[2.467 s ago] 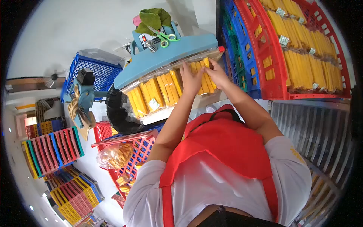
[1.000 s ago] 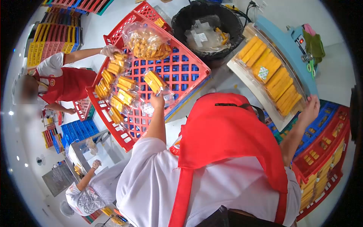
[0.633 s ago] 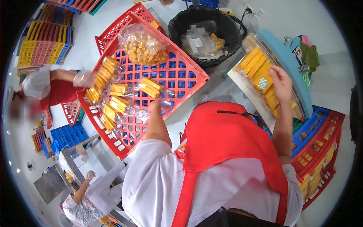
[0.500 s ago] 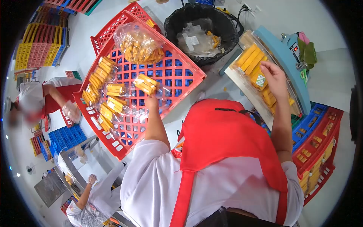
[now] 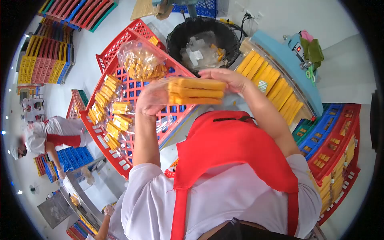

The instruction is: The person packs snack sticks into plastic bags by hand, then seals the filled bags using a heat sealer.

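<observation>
In front of my red apron, a clear plastic bag of yellow sticks [image 5: 196, 91] hangs in mid-air, blurred by motion. My left hand [image 5: 151, 99] is closed on the bag's loose plastic end. At the opposite end my right hand [image 5: 229, 79] has its fingers stretched out along the far side, and contact with the bag is hard to make out. Similar bagged sticks [image 5: 120, 122] lie in the red lattice crate [image 5: 134, 138] to the left, beside a larger clear bag of yellow pieces [image 5: 142, 64]. A row of bagged sticks [image 5: 266, 80] rests by the light-blue machine [image 5: 286, 66].
A black-lined bin [image 5: 174, 44] with plastic scraps stands beyond my hands. Stacked crates [image 5: 334, 146] hold more packs at the right. Co-workers [image 5: 60, 134] stand at the left near a metal worktable [image 5: 94, 168]. Green scissors [image 5: 310, 75] hang on the machine.
My left hand has lifted a bag of sticks out of the crate and moved it right. My right hand has left the row by the machine and come over to that bag.
</observation>
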A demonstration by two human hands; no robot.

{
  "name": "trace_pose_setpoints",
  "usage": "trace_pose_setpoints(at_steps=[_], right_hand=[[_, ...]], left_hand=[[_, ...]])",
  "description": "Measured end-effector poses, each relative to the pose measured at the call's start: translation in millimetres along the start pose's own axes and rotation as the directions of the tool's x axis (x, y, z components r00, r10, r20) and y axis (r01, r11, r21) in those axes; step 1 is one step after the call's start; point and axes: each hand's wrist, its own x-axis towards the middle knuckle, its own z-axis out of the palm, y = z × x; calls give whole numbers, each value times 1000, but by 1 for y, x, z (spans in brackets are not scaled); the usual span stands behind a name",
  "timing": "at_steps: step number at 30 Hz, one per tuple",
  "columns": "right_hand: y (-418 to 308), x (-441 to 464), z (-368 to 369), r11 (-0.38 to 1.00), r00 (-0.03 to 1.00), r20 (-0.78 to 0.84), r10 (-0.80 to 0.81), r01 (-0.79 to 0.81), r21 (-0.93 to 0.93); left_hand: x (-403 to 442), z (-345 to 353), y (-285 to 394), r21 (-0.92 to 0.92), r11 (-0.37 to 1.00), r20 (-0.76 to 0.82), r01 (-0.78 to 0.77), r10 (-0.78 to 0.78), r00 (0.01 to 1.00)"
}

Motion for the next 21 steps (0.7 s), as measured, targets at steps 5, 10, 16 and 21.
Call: trace_pose_setpoints(at_steps=[5,10,16,21], right_hand=[[-24,-44,43,871,979,199,44,-135,472],[-24,-55,33,770,910,-155,-386,410,490],[-51,-71,33,745,673,-492,-553,664,71],[-47,-87,34,699,510,-488,-708,601,-386]], left_hand=[[27,90,-2,132,988,136,76,-94,986],[37,141,-34,-69,966,139,-250,258,956],[59,171,-67,427,641,369,-638,521,770],[61,179,-61,326,771,401,-548,412,818]])
